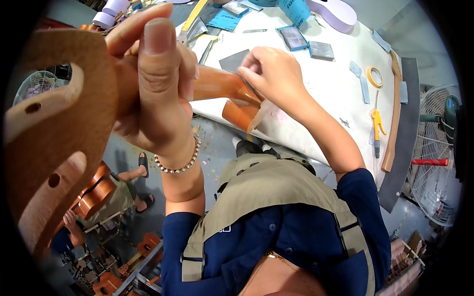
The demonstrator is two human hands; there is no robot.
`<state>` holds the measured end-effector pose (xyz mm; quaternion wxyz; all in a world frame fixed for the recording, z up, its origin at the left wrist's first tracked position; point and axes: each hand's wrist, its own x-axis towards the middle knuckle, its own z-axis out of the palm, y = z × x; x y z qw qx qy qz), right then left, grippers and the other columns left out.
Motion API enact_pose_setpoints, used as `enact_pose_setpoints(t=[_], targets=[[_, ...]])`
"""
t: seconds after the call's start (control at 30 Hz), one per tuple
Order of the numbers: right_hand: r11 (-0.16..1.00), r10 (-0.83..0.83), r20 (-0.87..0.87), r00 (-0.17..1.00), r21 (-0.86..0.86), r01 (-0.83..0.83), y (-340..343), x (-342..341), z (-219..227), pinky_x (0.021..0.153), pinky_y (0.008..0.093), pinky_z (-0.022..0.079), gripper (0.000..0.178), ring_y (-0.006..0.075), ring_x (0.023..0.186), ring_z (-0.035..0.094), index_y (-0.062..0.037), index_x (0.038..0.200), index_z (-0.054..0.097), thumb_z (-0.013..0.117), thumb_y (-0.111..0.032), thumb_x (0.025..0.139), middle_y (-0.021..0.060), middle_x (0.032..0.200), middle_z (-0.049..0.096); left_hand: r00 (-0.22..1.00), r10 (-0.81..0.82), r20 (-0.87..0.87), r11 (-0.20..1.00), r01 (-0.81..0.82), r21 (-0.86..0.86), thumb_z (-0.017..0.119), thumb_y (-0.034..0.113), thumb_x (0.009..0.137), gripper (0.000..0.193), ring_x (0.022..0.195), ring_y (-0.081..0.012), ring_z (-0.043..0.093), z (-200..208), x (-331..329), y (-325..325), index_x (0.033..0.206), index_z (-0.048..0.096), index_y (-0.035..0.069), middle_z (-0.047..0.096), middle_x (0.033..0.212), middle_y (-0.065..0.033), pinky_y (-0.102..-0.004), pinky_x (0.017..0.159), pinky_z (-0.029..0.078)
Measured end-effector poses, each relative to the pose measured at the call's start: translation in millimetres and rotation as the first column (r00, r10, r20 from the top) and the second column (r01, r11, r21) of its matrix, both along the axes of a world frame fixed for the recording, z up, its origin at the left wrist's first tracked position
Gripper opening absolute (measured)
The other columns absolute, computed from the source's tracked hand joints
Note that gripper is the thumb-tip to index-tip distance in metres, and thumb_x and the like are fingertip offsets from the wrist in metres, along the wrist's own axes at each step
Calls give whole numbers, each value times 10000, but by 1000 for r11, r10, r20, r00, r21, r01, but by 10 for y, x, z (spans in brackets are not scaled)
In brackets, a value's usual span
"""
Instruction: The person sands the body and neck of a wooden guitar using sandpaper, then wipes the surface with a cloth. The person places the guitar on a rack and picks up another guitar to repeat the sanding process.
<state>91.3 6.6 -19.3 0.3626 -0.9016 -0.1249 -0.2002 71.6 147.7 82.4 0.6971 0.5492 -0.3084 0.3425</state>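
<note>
My left hand (160,84) is wrapped round a brown wooden instrument neck (212,86), just below its slotted headstock (64,118). The headstock looms large at the left, close to the camera. Toward the table, the neck ends in a curved, glossy heel (238,114). My right hand (271,71) rests at that heel end with its fingers curled in. Whatever those fingers may hold is hidden. A dark grey sheet (234,61) lies on the table beside my right hand.
The white-covered table (316,108) bears blue-wrapped sanding blocks (292,38), a tape roll (374,77), a yellow air gun (377,123) and a long wooden strip (393,118). A fan (434,153) stands right. At lower left, another person's hand (71,219) touches an instrument body (94,192).
</note>
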Motion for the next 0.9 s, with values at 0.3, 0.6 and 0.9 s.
enact_pose_setpoints(t=[0.3,0.6,0.9], targets=[[963,65,-270,961,269,10,-143,94,50,584,352,433,125,226,605,589,-86,664,628,635,-208,694,30,621,613,995,-25,-98,999,28,25,557,130,882,208,414,-60,331,7,-20,-11,988,547,-49,380,525,17,-244,455,320],[1000,9,13,1000,9,-9,-79,63,-33,557,298,449,155,182,602,583,-64,707,618,666,-208,738,48,663,607,993,-101,-55,993,104,53,533,129,894,211,420,-60,338,-14,50,19,1017,529,-42,388,539,13,-245,456,319],[979,44,-271,961,201,12,-185,68,65,560,338,450,157,224,619,599,-87,664,623,673,-231,705,35,630,609,992,-112,-59,991,116,60,505,105,902,193,418,-61,329,-30,44,56,1006,518,-57,379,540,11,-242,448,317]])
